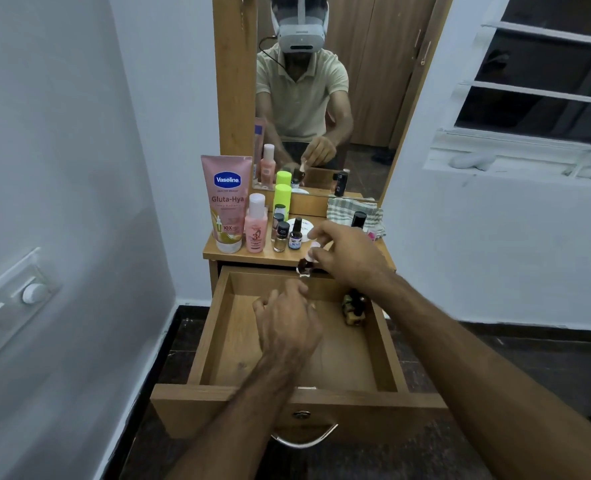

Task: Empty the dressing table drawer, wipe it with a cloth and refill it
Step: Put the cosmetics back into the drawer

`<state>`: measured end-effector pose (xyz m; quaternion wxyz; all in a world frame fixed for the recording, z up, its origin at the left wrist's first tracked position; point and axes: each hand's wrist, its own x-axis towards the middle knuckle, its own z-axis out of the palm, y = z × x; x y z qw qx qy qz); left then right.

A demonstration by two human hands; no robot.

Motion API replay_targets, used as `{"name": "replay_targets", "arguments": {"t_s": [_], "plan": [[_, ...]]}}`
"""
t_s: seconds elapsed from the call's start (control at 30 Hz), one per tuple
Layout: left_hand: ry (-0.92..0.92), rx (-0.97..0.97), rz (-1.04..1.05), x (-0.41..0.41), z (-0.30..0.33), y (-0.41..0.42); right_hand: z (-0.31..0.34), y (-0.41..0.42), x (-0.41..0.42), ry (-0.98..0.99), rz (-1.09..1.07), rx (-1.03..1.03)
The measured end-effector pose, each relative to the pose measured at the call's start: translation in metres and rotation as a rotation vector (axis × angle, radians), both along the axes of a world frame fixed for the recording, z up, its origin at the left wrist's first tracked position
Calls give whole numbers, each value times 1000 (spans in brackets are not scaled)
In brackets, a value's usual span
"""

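Observation:
The wooden drawer (218,344) of the dressing table is pulled wide open. A few small dark bottles (354,306) lie at its back right corner. My right hand (349,258) pinches a small bottle with a pale cap (309,259) above the drawer's back edge. My left hand (287,323) hovers inside the drawer with curled fingers; whether it holds anything is hidden. On the tabletop (214,252) stand a pink Vaseline tube (227,202), a pink bottle (256,223), a neon green bottle (282,202) and several small bottles (287,233). A checked cloth (346,209) lies at the back right.
A mirror (321,98) rises behind the tabletop and reflects a person wearing a headset. White walls flank the table. A switch panel (13,299) is on the left wall and a barred window (536,84) on the right. The drawer front carries a metal handle (304,438).

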<state>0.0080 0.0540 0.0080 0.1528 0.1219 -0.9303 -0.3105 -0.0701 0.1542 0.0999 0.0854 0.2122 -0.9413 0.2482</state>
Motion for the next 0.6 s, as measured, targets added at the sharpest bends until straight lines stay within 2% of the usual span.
{"name": "replay_targets", "arguments": {"t_s": [0.17, 0.37, 0.5, 0.6], "plan": [[54, -32, -45, -1, -1, 5, 1, 24, 10, -119, 57, 89], [16, -177, -87, 0, -6, 3, -6, 34, 18, -183, 92, 23], [-6, -176, -107, 0, -3, 4, -11, 40, 14, -166, 74, 36], [-36, -147, -89, 0, -1, 4, -19, 43, 9, -141, 16, 144]]}}
